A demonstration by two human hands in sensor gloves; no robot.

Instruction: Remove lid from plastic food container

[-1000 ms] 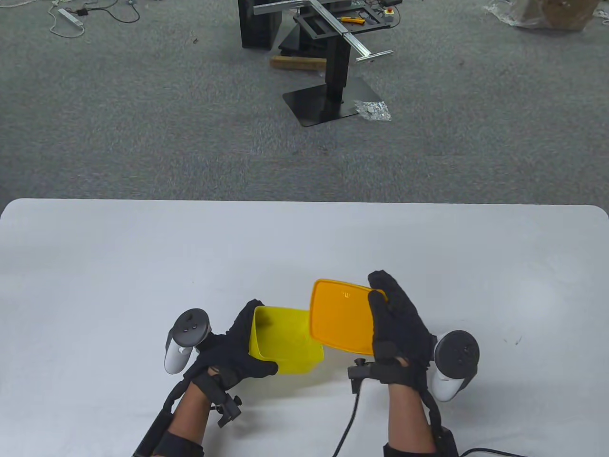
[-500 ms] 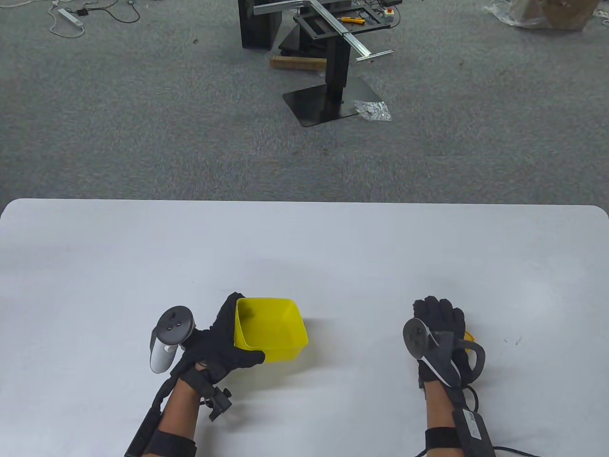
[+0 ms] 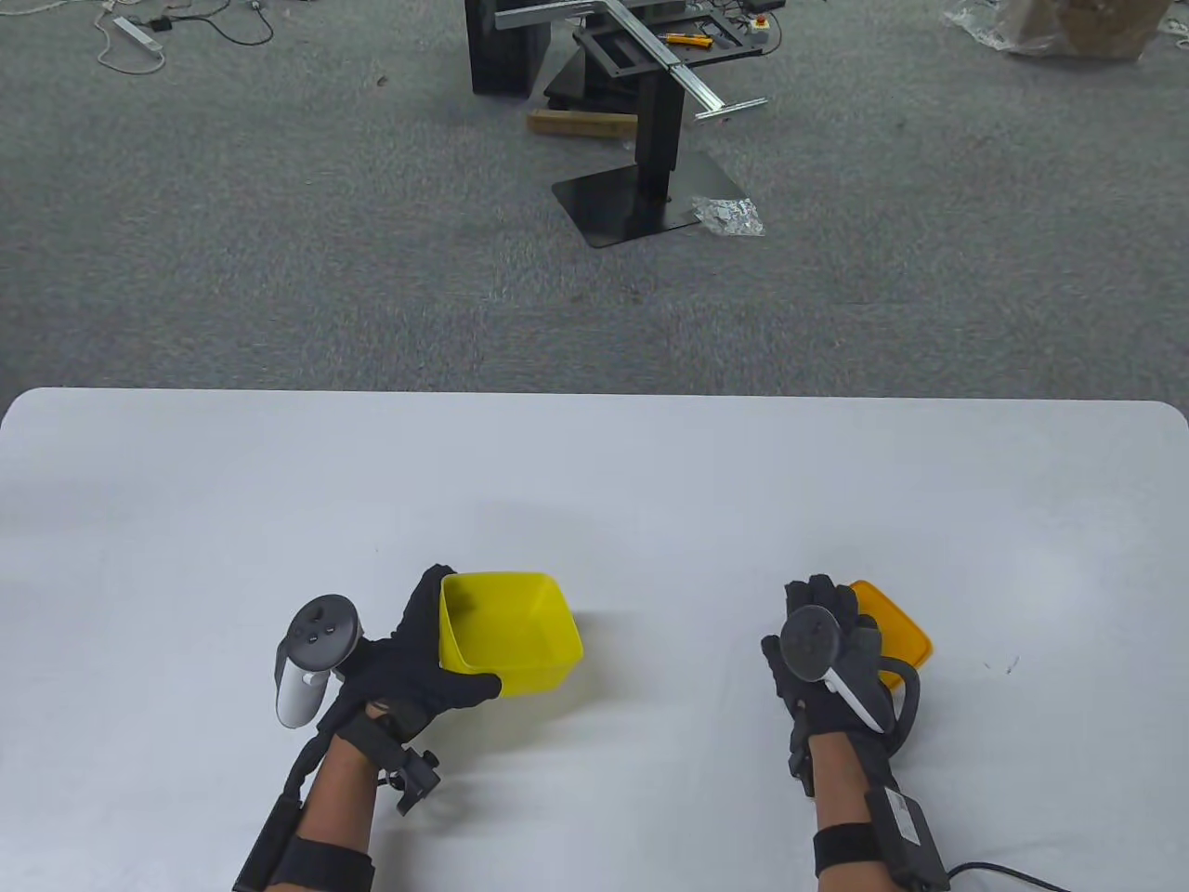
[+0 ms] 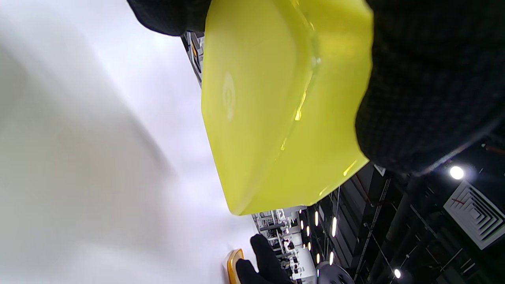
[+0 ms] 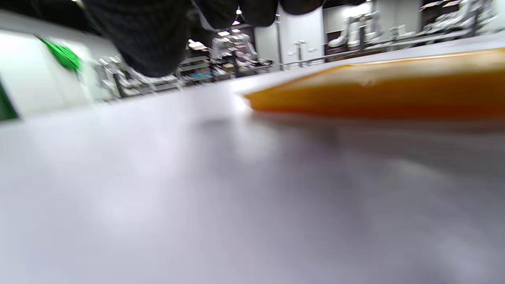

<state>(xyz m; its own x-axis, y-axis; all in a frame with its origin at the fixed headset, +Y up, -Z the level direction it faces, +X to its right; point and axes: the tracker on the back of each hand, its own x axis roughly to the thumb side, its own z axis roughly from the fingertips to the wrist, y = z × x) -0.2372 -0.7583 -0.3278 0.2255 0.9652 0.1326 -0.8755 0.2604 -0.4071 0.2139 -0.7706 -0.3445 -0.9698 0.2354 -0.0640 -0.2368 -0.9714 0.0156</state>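
Note:
The yellow container (image 3: 509, 632) has no lid on it, and my left hand (image 3: 457, 641) grips its left wall, thumb on the near side. In the left wrist view the container (image 4: 276, 110) is tilted and held just off the white table. The orange lid (image 3: 899, 632) lies flat on the table at the right. My right hand (image 3: 817, 613) is palm down beside the lid's left edge and covers part of it. In the right wrist view the lid (image 5: 375, 86) lies apart from the fingers (image 5: 150, 35), which hang above the table and hold nothing.
The white table (image 3: 594, 483) spreads wide beyond both hands. Past its far edge lie grey carpet, a black stand (image 3: 650, 139) and cables. The right hand's cable (image 3: 1003, 873) trails off the near right.
My right hand carried the lid from over the container to the right, turned palm down, laid it on the table and drew left off it. My left hand moved the container slightly left.

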